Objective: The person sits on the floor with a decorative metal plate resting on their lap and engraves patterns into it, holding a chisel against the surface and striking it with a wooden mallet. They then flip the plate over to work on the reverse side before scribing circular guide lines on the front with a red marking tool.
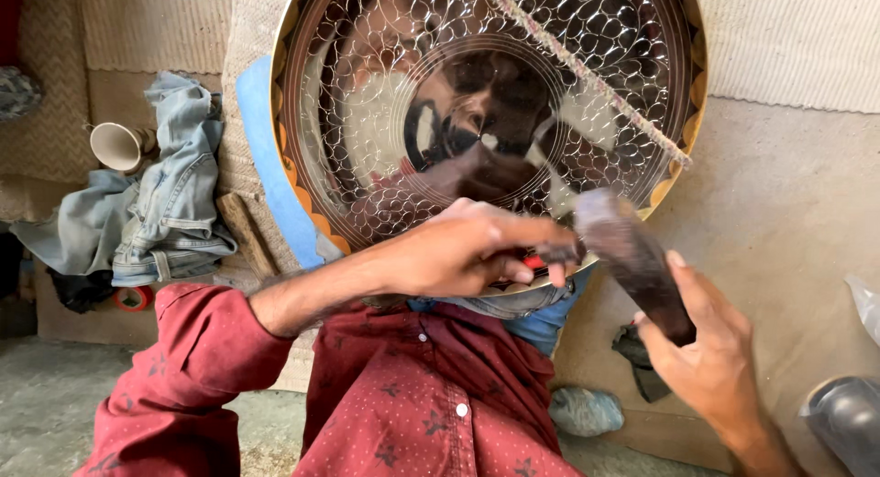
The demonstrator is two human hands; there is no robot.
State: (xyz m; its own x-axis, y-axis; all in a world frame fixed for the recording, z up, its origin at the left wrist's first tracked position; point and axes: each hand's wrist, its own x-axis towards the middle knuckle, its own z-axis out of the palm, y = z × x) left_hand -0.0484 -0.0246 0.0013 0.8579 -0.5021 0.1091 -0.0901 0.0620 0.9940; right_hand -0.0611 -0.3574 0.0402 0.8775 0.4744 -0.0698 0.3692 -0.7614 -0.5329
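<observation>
A large round metal tray (642,37), shiny and engraved with a scale-like pattern and an orange-edged rim, stands tilted in front of me on my lap. My left hand (458,252) pinches a small dark punch (557,252) against the tray's lower part. In my right hand (710,353), at the lower right, is a dark, motion-blurred mallet (632,257), its head close to the punch. A frayed string (596,78) crosses the tray's upper right face diagonally.
A blue board (261,156) leans behind the tray's left side. Crumpled denim (165,193), a pale cone-shaped cup (117,145), a wooden stick (243,231) and a red tape roll (135,298) lie at the left. A dark rag (642,362) and a grey object (848,422) sit at the right.
</observation>
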